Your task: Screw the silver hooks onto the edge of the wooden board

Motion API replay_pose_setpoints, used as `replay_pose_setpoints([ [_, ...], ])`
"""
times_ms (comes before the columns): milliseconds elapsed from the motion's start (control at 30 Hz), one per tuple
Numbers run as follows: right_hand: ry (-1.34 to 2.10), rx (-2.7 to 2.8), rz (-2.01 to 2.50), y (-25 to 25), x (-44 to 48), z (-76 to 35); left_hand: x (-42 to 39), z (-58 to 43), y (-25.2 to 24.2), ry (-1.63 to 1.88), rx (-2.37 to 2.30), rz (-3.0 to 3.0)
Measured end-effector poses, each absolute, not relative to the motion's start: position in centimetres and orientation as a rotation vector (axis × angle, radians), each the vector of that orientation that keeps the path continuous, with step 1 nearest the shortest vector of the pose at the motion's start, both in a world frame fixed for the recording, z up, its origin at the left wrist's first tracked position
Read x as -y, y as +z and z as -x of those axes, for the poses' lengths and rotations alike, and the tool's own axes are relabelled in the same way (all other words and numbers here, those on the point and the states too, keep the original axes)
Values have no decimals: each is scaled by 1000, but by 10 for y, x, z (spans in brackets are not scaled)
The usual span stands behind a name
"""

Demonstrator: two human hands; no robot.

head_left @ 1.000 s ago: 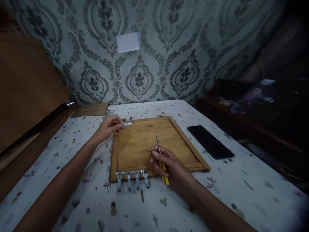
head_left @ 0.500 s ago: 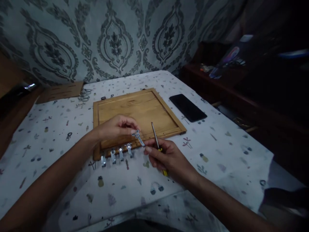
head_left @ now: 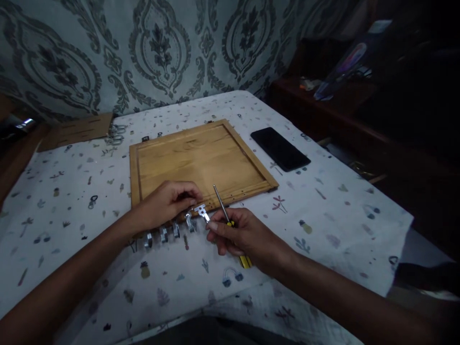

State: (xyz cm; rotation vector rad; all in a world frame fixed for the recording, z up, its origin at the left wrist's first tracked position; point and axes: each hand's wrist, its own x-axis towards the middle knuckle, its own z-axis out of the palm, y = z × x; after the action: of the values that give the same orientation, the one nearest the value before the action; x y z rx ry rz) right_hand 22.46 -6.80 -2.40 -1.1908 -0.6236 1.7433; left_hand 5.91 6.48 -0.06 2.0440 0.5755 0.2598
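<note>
A framed wooden board [head_left: 190, 158] lies flat on the table. Along its near edge hang several silver metal hooks [head_left: 189, 223] in a row. My right hand [head_left: 247, 232] pinches a loose silver hook [head_left: 202, 212] between thumb and finger, its T-shaped plate towards the board. The same hand grips a screwdriver [head_left: 220, 202] with a yellow and black handle, tip pointing up and away. My left hand [head_left: 163, 205] rests over the near edge, just left of the loose hook. Its fingers are curled together, and whatever they pinch is too small to make out.
A black phone [head_left: 280, 148] lies right of the board. At the back left, several silver hooks [head_left: 117, 133] sit beside a piece of brown cardboard [head_left: 77, 131]. The tablecloth [head_left: 309, 206] is white with small prints. A patterned wall [head_left: 160, 52] stands behind the table.
The loose hook has left my left fingers and is held in my right hand, lower at the board's edge. My left hand has moved down to that edge. The view has tilted slightly down.
</note>
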Motion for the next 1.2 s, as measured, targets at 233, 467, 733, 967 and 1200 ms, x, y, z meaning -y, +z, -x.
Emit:
replay_pose_setpoints([
  [233,1783,619,1193,-29,65,-224,-57,-47,-5,355,-653,-2158],
  [467,1794,637,1195,-27,60,-224,-60,-47,-10,361,-613,-2200],
  [733,1812,625,1217,-23,60,-224,-62,-48,-5,319,-570,-2197],
  [967,1834,649,1185,-24,59,-225,-57,-51,-8,384,-544,-2204],
  [1200,1875,611,1224,-22,58,-225,-57,-56,-9,396,-586,-2160],
])
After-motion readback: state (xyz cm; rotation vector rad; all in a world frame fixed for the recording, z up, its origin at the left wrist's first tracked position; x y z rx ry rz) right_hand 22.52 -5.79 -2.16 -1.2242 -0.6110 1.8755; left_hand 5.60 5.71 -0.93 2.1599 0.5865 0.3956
